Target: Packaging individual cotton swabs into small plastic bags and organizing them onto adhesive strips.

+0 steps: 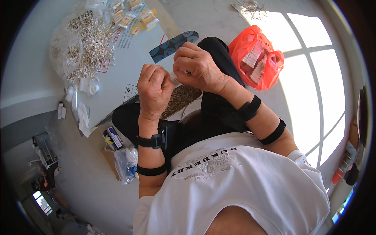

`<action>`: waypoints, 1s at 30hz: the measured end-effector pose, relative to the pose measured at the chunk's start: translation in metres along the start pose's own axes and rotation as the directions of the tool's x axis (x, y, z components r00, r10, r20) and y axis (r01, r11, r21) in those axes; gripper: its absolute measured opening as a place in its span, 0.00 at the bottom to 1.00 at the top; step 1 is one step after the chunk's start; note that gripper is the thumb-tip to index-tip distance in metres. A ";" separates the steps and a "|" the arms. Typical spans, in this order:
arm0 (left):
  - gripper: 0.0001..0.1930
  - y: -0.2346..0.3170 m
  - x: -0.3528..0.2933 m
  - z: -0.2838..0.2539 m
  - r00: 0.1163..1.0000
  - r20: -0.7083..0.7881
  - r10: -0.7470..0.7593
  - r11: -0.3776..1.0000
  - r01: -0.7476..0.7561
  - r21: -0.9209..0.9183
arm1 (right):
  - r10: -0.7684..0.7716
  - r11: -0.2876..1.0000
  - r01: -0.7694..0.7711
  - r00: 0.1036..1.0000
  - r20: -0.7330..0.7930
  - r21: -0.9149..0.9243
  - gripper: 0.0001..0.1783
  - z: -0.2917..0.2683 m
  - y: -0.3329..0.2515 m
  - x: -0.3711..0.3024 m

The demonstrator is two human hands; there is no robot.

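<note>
Whitish piece shows at centre, right hand clamped on it; left hand curls beside it, its grip I cannot tell; swabs heap upper left

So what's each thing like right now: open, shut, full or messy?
Left hand: closed, pinching a small whitish item
Right hand: closed on the same item
Cotton swabs: loose, heaped
Clear plastic bag: open, swabs spilling out
Red plastic bag: open, bundles inside
Yellow-and-white packets: scattered

Packets: glossy plastic. Red bag: thin, shiny plastic. Shirt: matt cloth. Tabletop: smooth.
</note>
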State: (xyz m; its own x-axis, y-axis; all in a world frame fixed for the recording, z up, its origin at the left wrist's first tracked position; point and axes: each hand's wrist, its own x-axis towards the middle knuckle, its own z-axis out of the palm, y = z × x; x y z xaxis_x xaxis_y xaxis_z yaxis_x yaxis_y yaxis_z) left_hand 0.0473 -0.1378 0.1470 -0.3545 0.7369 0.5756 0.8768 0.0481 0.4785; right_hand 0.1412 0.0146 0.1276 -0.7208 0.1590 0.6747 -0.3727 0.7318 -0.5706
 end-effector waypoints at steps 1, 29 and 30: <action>0.09 0.002 0.001 -0.004 1.000 -0.017 0.013 1.000 -0.013 0.013 | -0.003 1.000 0.003 1.000 0.001 -0.001 0.06 -0.003 0.001 -0.001; 0.13 0.004 -0.005 -0.035 0.978 -0.182 0.099 0.981 -0.066 0.180 | 0.209 0.915 -0.199 0.978 0.011 0.351 0.06 -0.010 -0.034 -0.004; 0.13 0.000 -0.008 -0.039 0.978 -0.182 0.100 0.981 -0.067 0.182 | 0.195 0.933 -0.175 0.980 -0.033 0.314 0.06 -0.013 -0.034 -0.003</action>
State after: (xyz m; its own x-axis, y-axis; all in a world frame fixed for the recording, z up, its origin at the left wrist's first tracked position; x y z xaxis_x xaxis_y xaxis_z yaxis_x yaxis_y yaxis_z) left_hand 0.0373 -0.1700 0.1689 -0.3181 0.6026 0.7319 0.9429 0.1207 0.3104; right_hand 0.1639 -0.0022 0.1511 -0.7599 0.3200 0.5658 -0.4053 0.4473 -0.7973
